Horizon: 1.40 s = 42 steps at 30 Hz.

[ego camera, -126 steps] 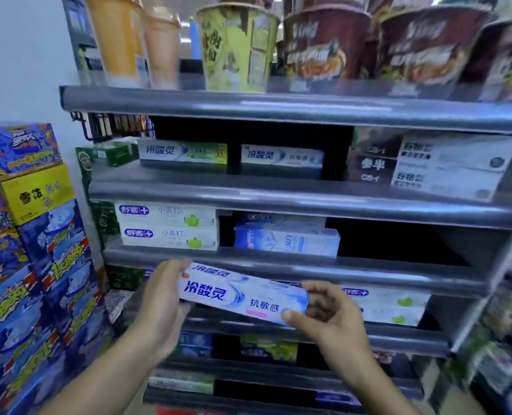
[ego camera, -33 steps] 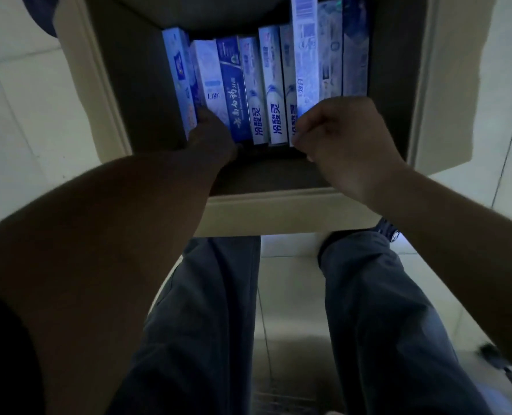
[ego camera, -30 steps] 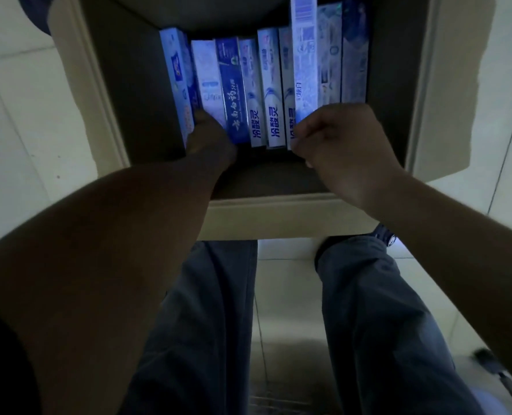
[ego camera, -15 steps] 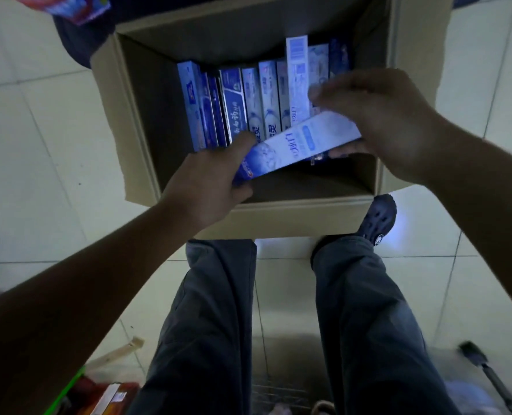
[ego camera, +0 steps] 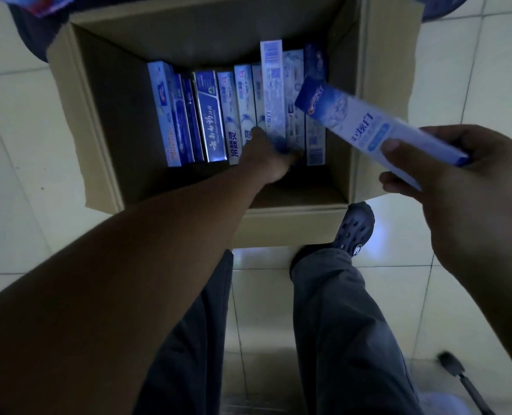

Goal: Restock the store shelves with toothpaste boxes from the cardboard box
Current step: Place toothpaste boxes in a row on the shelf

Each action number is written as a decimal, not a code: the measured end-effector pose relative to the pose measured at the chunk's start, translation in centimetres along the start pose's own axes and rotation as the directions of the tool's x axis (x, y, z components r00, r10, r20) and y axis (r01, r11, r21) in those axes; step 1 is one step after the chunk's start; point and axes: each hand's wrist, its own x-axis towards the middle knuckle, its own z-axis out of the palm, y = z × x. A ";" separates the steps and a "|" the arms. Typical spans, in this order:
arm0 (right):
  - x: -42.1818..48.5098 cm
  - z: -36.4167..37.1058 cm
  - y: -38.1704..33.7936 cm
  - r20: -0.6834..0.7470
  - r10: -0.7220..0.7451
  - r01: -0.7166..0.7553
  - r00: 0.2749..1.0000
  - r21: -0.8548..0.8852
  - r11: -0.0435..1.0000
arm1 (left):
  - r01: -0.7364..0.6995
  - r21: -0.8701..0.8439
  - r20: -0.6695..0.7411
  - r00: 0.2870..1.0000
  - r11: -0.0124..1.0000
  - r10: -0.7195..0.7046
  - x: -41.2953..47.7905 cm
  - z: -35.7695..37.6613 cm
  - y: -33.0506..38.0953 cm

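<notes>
Toothpaste box is being held above the right wall of the cardboard box, pinched at one end between the thumb and fingers of the right hand. Left hand is being pushed in among the row of boxes standing on edge inside the cardboard box; whether one is being gripped cannot be told. Restocking is being judged partway: one box out, roughly ten remaining inside, shelves not being shown.
</notes>
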 end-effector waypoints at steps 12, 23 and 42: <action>-2.3 -0.4 -2.6 0.044 0.000 -0.003 0.999 0.080 0.997 | -0.109 -0.085 -0.316 0.946 0.990 0.077 -6.3 -8.6 -4.0; -12.7 -0.3 -23.6 0.369 -0.159 0.050 0.916 0.288 0.956 | -0.511 -0.172 -0.560 0.754 0.842 0.343 -31.2 -27.7 -3.0; -36.2 -7.5 -56.1 0.402 -0.575 0.445 0.713 0.375 0.813 | -0.957 -0.055 -0.954 0.134 0.284 0.267 -65.2 -52.2 12.0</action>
